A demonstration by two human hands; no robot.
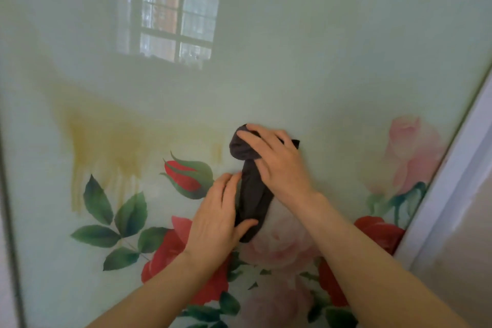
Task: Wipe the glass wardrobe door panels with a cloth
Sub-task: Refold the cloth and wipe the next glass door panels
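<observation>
Currently mid-wipe: right hand [277,160] presses flat fingers on the dark cloth [251,194] against the glass panel [292,61]; left hand [215,218] pinches its lower end. Next, sweeping toward the panel's right edge seems called for.

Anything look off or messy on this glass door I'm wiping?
Yes: yellowish streaks run down the glass panel, left of the dark cloth and above the painted leaves. They look like dried drips or staining, though they could be printed on.
</observation>
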